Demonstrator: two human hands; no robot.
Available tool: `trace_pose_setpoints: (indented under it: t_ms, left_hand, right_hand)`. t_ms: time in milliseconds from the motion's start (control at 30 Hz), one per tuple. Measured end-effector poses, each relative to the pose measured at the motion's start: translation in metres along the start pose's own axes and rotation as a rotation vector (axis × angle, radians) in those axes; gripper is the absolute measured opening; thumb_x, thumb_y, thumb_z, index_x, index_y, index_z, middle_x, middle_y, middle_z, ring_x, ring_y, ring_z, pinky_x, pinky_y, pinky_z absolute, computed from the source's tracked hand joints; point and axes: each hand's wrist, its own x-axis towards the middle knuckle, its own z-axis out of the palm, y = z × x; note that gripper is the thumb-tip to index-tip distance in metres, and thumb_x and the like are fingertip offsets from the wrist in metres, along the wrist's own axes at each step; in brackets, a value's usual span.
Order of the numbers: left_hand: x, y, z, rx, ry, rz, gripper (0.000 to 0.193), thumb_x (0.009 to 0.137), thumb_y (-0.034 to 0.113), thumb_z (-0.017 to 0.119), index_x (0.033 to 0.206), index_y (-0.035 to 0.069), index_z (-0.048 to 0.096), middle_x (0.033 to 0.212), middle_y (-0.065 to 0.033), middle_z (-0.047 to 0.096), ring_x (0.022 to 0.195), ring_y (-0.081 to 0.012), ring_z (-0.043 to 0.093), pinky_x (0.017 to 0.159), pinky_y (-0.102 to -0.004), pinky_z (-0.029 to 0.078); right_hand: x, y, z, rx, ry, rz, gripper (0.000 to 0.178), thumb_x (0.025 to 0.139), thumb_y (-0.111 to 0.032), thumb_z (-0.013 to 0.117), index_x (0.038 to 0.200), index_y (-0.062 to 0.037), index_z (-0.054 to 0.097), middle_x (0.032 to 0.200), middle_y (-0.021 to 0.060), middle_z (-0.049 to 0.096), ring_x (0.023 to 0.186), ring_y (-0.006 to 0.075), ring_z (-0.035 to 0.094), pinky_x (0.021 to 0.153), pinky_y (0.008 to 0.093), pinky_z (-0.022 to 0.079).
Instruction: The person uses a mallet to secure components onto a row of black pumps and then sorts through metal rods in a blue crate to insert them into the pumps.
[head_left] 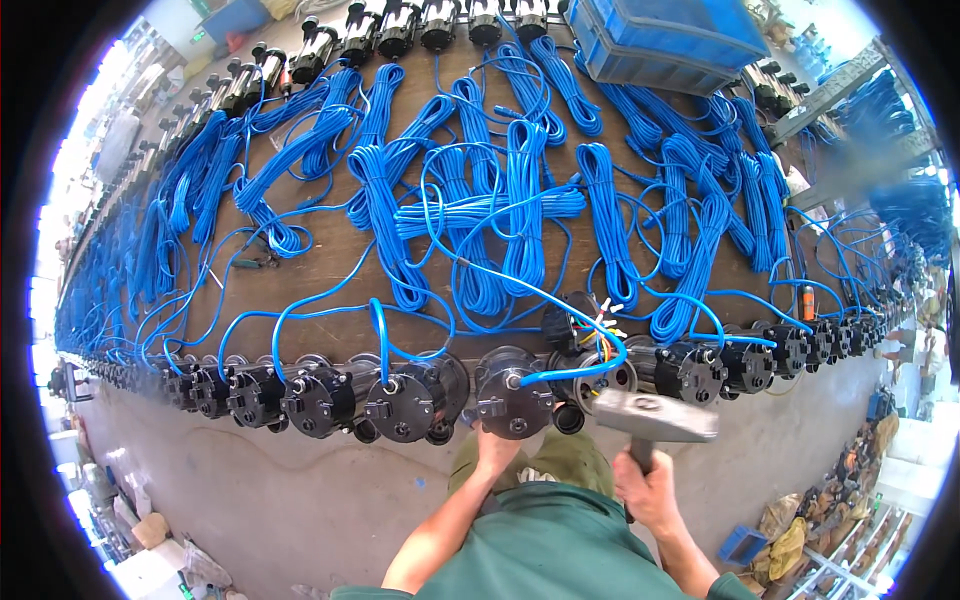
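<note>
In my right hand is a hammer, its dark handle wrapped by my fingers and its blocky grey metal head raised beside the table edge. My left hand is at the underside of a black-capped cylindrical pump that sticks out over the edge in front of me. The pump hides most of that hand's fingers. A blue cable comes out of the pump's end cap. To its right, an opened housing shows loose coloured wires and a dark cap.
More black-capped pumps line the table's front edge on both sides. Bundled blue cables cover much of the brown tabletop. Blue plastic crates stand at the far side, near another row of pumps.
</note>
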Motion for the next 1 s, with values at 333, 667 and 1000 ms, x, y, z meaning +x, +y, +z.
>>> trace_pose_setpoints:
  t_ms: [333,667,1000]
  left_hand:
    - [0.007,0.041,-0.024,-0.083,-0.130,-0.060,0.047,0.077,0.012,0.085,0.118,0.005,0.063,0.103,-0.0047,0.067,0.092,-0.0175,0.065,0.078,-0.0354,0.055]
    - [-0.002,0.025,-0.010,-0.222,-0.004,-0.228,0.036,0.079,0.007,0.083,0.110,0.003,0.064,0.087,-0.0021,0.065,0.077,-0.0136,0.062,0.067,-0.0302,0.052]
    - [-0.007,0.060,-0.015,-0.006,0.015,-0.372,0.021,0.083,0.013,0.079,0.085,-0.005,0.068,0.060,-0.0053,0.064,0.052,-0.0157,0.061,0.056,-0.0337,0.053]
  right_hand:
    - [-0.003,-0.006,-0.022,-0.055,-0.005,0.173,0.030,0.099,-0.022,0.068,0.078,-0.0050,0.055,0.061,-0.0059,0.052,0.054,0.0039,0.044,0.048,0.0253,0.035]
    - [-0.011,0.006,-0.014,-0.242,0.044,0.109,0.029,0.097,-0.021,0.070,0.078,-0.0023,0.056,0.062,-0.0073,0.044,0.059,0.0040,0.038,0.051,0.0277,0.032]
    - [0.000,-0.117,-0.140,-0.688,0.376,-0.400,0.020,0.092,-0.015,0.074,0.085,0.0000,0.062,0.062,-0.0003,0.048,0.057,0.0092,0.039,0.050,0.0317,0.038]
